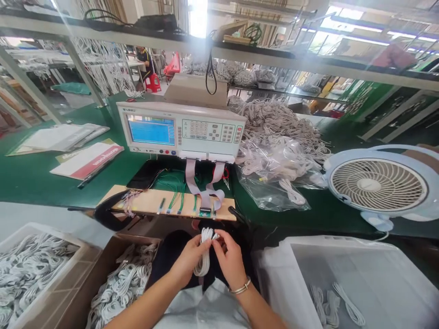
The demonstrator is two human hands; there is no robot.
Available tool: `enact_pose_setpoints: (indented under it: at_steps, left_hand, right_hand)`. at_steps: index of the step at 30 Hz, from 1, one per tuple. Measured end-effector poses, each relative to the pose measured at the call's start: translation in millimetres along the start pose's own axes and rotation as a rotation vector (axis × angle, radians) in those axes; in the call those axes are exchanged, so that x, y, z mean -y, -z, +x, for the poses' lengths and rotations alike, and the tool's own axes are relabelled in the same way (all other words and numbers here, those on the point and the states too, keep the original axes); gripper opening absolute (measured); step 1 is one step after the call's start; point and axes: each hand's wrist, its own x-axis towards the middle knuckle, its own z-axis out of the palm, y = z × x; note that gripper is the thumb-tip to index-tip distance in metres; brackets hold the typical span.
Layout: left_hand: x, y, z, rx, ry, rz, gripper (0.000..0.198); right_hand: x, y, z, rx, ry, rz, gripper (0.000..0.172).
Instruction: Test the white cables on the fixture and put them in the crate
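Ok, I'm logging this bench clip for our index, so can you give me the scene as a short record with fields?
setting: green workbench with shelving above
left hand: left hand holds a coiled white cable
right hand: right hand pinches the cable's end at the top of the coil
instrument: tester with lit blue screen, wired to a wooden fixture board
left of person: cardboard box and white bin, both holding white cables
right of person: white tub with a few cables
other: desk fan, bagged cables
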Motion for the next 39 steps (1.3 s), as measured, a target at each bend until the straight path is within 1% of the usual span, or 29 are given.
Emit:
enact_pose_setpoints:
  at_steps: [1,2,5,6,7,9,11,13,15,16,18,21,23,25,27,31,33,34,36,39]
  left_hand:
    - [1.2,-0.8,1.0,-0.023,0.022,-0.06,0.035]
    - [2.4,-1.1,2.1,-0.049,0.077,-0.133,0.034]
    - [6.0,-0.9,6.3,-0.116,0.317,-0.29,0.033]
    - [7.1,-0.8,7.6,-0.113,0.35,-0.301,0.031]
    - [8.0,-0.7,8.7,-0.09,0.333,-0.288,0.029]
    - [8.4,-0.9,10.6,-0.014,0.198,-0.189,0.03]
    - [6.7,-1.0,11.9,0.022,0.0,-0.005,0.035]
    - [2.6,-0.6,12.2,-0.034,-0.218,0.242,0.033]
    - [-3.7,0.0,10.5,-0.115,-0.414,0.467,0.027]
    - [-7.2,0.2,8.9,-0.13,-0.47,0.549,0.024]
    - [-14.0,-0.2,5.1,-0.106,-0.5,0.638,0.018]
    - [-20.6,-2.0,2.5,-0.049,-0.482,0.658,0.011]
    - [-21.6,-2.0,5.5,-0.051,-0.464,0.61,0.013]
    - [-20.9,0.8,11.8,-0.055,-0.413,0.516,0.014]
    - [-20.6,6.5,19.2,-0.042,-0.299,0.391,0.015]
    - [-26.5,21.1,29.5,-0.002,0.009,0.129,0.024]
    - [-32.1,25.1,31.7,0.024,0.127,0.034,0.024]
    - [-34.8,25.5,32.3,0.03,0.168,0.0,0.024]
    - [-38.5,22.9,32.9,0.005,0.195,-0.041,0.024]
    - [-37.6,13.3,32.9,-0.078,0.124,-0.079,0.023]
  right_hand:
    - [1.9,0.3,-1.8,-0.011,0.03,-0.023,0.021]
    - [3.2,0.8,-3.2,-0.012,0.057,-0.04,0.018]
    - [3.0,2.8,-4.2,0.032,0.15,-0.102,0.013]
    - [2.0,3.4,-3.4,0.046,0.178,-0.116,0.014]
    - [0.8,3.8,-2.1,0.056,0.189,-0.111,0.014]
    - [-1.6,4.3,2.7,0.058,0.139,-0.025,0.016]
    - [-3.7,3.8,9.8,0.043,0.015,0.13,0.02]
    - [-5.4,2.5,18.1,0.046,-0.113,0.269,0.027]
    - [-6.3,0.9,25.9,0.081,-0.199,0.355,0.027]
    - [-6.2,0.3,29.0,0.1,-0.227,0.382,0.025]
    - [-4.8,0.0,33.6,0.111,-0.26,0.426,0.019]
    - [0.1,2.4,37.0,0.077,-0.294,0.464,0.016]
    - [3.5,4.6,38.5,0.072,-0.297,0.469,0.017]
    - [5.4,5.2,40.1,0.074,-0.292,0.476,0.018]
    - [5.0,3.1,41.8,0.067,-0.323,0.517,0.021]
    - [0.2,-5.3,42.9,0.032,-0.429,0.697,0.026]
    - [-1.4,-6.9,42.0,0.029,-0.401,0.718,0.026]
    - [-1.6,-6.2,41.3,0.039,-0.369,0.692,0.026]
    - [-1.1,-1.9,40.0,0.069,-0.3,0.59,0.026]
    - [0.2,7.0,37.2,0.102,-0.247,0.452,0.027]
